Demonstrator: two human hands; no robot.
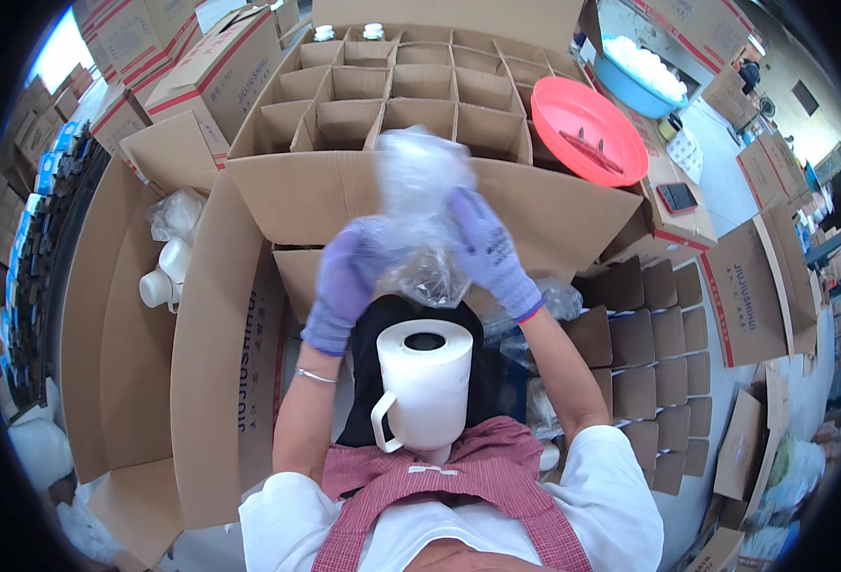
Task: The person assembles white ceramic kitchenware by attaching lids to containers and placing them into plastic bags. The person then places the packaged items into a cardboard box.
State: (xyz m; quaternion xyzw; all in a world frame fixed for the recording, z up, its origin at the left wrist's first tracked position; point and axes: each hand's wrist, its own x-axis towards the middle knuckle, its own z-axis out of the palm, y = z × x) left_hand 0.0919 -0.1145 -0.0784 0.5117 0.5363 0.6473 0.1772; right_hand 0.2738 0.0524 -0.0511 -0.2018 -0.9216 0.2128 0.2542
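Note:
A clear plastic bag [423,176], blurred by motion, is held up in front of the divided carton. My left hand [349,276], in a purple knit glove, is closed on the bag's lower left side. On the other side my right hand [489,250], gloved alike, grips the bag's right edge. Whether anything is inside the bag I cannot make out. Below my hands a white jug [426,381] with a side handle and a round dark opening on top rests upright on my lap, untouched by either hand.
Ahead stands a carton with cardboard dividers [420,112]; two white-topped items sit in its far left cells. A red basin [573,110] lies on its right corner. An open carton [120,334] with white jugs is at left, more dividers [644,343] at right, a phone [676,197] beyond.

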